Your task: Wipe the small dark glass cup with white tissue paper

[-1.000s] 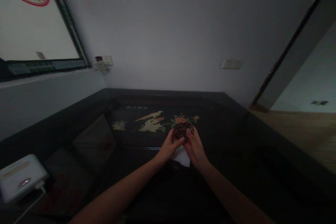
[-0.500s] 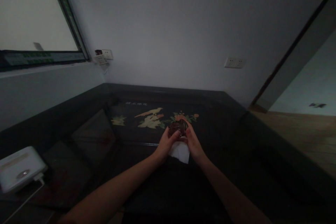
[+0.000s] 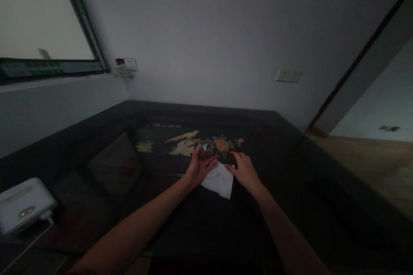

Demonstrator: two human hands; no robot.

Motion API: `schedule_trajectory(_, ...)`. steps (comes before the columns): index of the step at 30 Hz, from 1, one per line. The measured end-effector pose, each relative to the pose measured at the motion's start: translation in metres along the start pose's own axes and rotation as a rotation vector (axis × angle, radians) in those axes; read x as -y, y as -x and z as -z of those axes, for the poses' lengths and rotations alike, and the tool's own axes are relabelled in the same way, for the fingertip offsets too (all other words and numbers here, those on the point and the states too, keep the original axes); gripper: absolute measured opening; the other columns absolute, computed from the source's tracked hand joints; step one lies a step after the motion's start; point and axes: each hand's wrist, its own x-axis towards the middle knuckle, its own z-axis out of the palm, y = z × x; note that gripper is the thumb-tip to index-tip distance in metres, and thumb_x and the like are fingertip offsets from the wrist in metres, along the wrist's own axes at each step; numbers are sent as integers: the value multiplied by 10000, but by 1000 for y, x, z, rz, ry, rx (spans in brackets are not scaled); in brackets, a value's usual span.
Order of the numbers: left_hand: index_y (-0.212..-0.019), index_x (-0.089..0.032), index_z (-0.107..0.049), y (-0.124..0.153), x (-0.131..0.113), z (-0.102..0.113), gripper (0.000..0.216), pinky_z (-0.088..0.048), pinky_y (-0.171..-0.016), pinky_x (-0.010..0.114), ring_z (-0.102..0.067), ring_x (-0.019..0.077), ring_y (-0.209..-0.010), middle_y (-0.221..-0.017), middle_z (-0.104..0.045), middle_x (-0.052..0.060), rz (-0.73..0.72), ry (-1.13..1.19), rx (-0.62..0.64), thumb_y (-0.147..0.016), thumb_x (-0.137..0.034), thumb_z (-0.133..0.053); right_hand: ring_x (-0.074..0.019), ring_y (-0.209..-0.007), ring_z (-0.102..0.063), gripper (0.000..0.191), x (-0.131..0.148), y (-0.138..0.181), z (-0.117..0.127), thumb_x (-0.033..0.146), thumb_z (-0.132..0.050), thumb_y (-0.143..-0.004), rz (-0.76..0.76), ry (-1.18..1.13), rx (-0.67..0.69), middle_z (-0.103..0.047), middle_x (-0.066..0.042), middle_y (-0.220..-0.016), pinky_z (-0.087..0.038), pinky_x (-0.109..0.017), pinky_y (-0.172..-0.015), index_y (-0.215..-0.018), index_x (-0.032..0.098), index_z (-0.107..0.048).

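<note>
A round, dark reddish-brown object with a shiny, clear-looking surface [image 3: 207,148] rests in my left hand [image 3: 199,166], whose thumb and fingers curve around its near side. What exactly it is I cannot make out. Below it a white cloth or tissue [image 3: 221,180] lies on the black tabletop [image 3: 193,223], its upper edge close under both hands. To the right, my right hand [image 3: 244,171] is apart from the round object, fingers spread, with the thumb at the white sheet's right edge; whether it touches the sheet I cannot tell.
The glossy table bears a bird picture [image 3: 185,137] and painted flowers [image 3: 222,145]. A white box-shaped device [image 3: 26,204] with a cable [image 3: 30,245] stands at the left. Sockets [image 3: 288,75] are on the back wall, and a window [image 3: 45,17] is at upper left.
My right hand has let go of the round object and moved right. The left hand has shifted it slightly left, and more of the white sheet shows.
</note>
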Motion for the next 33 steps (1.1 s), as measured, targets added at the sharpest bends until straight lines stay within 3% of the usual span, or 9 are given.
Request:
schedule_trajectory(5,-1129,-169,-562,-6,0,3,431,-516,-749,304,-650,189,-880,-1151,-626,129,7,-45,15,-872,-501,-464,-374,-1096,-513,581,-5,6,-4,297,-720,-700,-33,240,162,-567,-210,-1130,-407,-450,-873,-1230,127,-557)
schedule_trajectory(11,-1067,-179,-582,-8,6,3,282,-503,-772,289,-645,162,-847,-1107,-641,98,5,-4,-22,-863,-367,-528,-298,-977,-602,566,-3,4,-2,217,-730,-672,-111,130,233,-581,-160,-1087,-439,-379,-807,-1205,165,-550)
schedule_trajectory(16,-1022,-145,-587,-8,6,-1,216,-499,-822,271,-650,146,-814,-938,-670,81,31,57,-49,-872,-291,-534,-271,-956,-618,589,0,2,-4,112,-706,-651,-129,-18,285,-648,-114,-1018,-446,-362,-804,-1213,186,-543)
schedule_trajectory(20,-1047,-114,-581,-9,5,-3,209,-510,-811,263,-661,158,-819,-909,-679,94,30,119,-49,-887,-229,-511,-255,-1041,-604,618,2,1,-4,92,-663,-670,-128,-23,341,-642,-114,-1121,-445,-348,-850,-1261,189,-511)
schedule_trajectory(26,-1143,-87,-547,-9,3,1,396,-500,-863,313,-665,200,-856,-932,-673,129,90,183,24,-882,-385,-525,-260,-1157,-553,562,-2,-1,-6,98,-613,-707,-132,65,318,-598,-147,-1241,-420,-349,-938,-1262,130,-529)
schedule_trajectory(29,-1171,-91,-537,-6,1,2,508,-496,-854,354,-660,226,-849,-922,-671,136,149,169,59,-851,-487,-532,-257,-1128,-570,434,-4,-1,-5,101,-581,-724,-120,100,292,-639,-130,-1176,-419,-344,-934,-1155,143,-610)
schedule_trajectory(33,-1165,-147,-563,0,-2,-2,477,-500,-806,337,-643,223,-901,-992,-675,112,144,119,112,-871,-514,-485,-236,-993,-624,306,-2,-3,-3,94,-558,-710,-97,73,233,-690,-91,-1022,-441,-320,-854,-988,173,-659)
